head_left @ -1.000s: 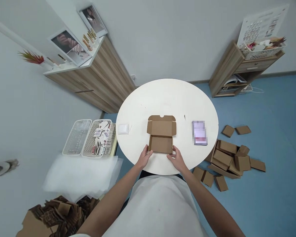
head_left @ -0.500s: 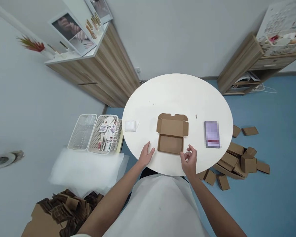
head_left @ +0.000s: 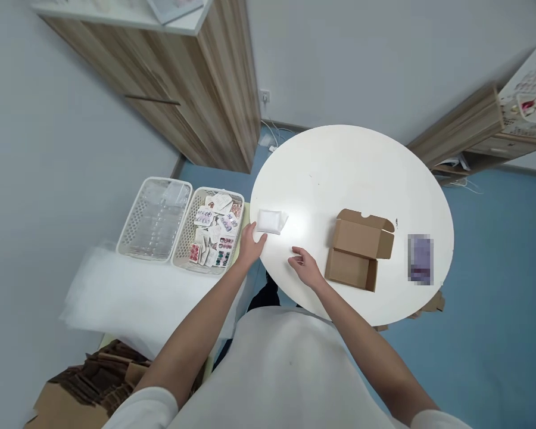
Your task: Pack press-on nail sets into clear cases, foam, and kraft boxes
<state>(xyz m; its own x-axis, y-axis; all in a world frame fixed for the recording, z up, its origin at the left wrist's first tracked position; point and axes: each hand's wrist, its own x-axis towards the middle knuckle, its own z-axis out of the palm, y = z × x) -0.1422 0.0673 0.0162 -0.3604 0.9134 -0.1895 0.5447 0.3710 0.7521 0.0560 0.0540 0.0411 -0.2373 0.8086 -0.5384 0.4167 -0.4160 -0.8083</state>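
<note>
Your left hand [head_left: 250, 245] is at the near left corner of the small, flat, white rectangular packet [head_left: 269, 221], its thumb and fingers spread apart around that corner. Whether a fingertip actually touches the packet, you cannot tell from this view. The packet lies near the left edge of the rounded white surface [head_left: 361, 173], with a thin white flap or strip sticking out on its right.

Your right hand [head_left: 306, 269] is over the surface between the packet and the open brown cardboard box [head_left: 351, 269], nearer to the box. Its fingers are loosely bent, with a gap between thumb and forefinger, and nothing shows in their grasp. The box sits to the right of that hand, slightly turned, its hollow side toward you and its flapped lid [head_left: 360, 237] folded back on the far side. Further right, near the surface's edge, is a purple rectangular item [head_left: 420, 260], blurred into blocks.

To your left, beside the surface, a white perforated plastic basket [head_left: 183, 241] holds a jumble of printed cards [head_left: 223, 223]. Just left of it, a second white perforated basket [head_left: 134, 229] contains clear plastic pieces [head_left: 158, 220].
</note>
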